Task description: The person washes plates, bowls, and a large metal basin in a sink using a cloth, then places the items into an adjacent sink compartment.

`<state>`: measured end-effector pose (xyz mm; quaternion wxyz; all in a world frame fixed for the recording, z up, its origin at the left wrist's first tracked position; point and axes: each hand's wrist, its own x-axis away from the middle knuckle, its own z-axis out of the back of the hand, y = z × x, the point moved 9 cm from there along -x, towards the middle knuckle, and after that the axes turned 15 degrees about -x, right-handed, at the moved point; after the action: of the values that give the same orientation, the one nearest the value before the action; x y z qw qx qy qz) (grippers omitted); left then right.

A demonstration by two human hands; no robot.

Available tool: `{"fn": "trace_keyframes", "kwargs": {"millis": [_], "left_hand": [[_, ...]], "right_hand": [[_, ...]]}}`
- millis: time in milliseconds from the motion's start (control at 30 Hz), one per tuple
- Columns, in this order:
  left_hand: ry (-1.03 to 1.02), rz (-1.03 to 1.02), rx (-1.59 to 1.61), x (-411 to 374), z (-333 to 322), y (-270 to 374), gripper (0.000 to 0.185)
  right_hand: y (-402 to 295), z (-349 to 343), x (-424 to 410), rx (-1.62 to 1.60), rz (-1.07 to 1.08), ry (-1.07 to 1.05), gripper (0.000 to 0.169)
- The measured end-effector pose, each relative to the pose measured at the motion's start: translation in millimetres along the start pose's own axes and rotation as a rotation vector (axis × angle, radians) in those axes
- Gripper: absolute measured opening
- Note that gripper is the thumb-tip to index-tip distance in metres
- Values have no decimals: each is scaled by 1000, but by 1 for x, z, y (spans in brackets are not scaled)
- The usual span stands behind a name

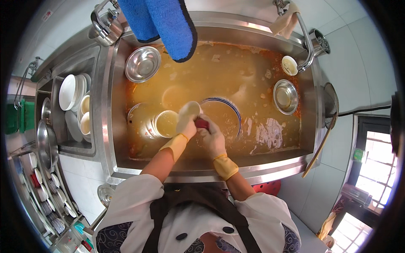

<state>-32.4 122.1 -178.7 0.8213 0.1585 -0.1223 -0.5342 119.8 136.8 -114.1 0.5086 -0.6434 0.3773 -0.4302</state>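
Note:
Murky, brownish water (205,76) fills the wide stainless steel sink before me. My left hand (187,126), in a yellow-cuffed rubber glove, grips a pale, blurred bowl (190,111) above the water. My right hand (212,136), gloved alike, closes on a dark red cloth or scrubber (202,123) beside that bowl. Left of my left hand lies a white bowl (167,124) filled with the water. A large dish with a blue-striped rim (234,110) lies partly underwater behind and to the right of my hands.
Steel basins float at the back left (143,64) and right (285,96), the latter near a small white bowl (289,65). Blue cloths (171,28) hang over the back edge. White dishes (68,92) fill the left sink. A faucet (308,44) and wooden-handled strainer (330,104) stand right.

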Motion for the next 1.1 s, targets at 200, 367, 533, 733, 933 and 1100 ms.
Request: {"fn": "trace_keyframes", "kwargs": {"millis": [200, 367, 533, 733, 933, 1100], "left_hand": [[-391, 670, 1297, 33, -22, -21, 26], [-507, 471, 1372, 41, 26, 1, 57], [-383, 312, 1810, 30, 43, 13, 63], [-281, 418, 2243, 30, 19, 12, 63], [-77, 494, 2236, 24, 87, -48, 44], [445, 352, 1593, 24, 246, -171, 33]], "right_hand": [[-74, -56, -42, 587, 497, -167, 32], [-2, -20, -98, -100, -577, -133, 42], [-3, -10, -76, 285, 83, -288, 60], [97, 16, -14, -281, -567, 287, 56], [45, 4, -15, 844, -87, -172, 62], [88, 23, -8, 1020, -395, -422, 60]]}}
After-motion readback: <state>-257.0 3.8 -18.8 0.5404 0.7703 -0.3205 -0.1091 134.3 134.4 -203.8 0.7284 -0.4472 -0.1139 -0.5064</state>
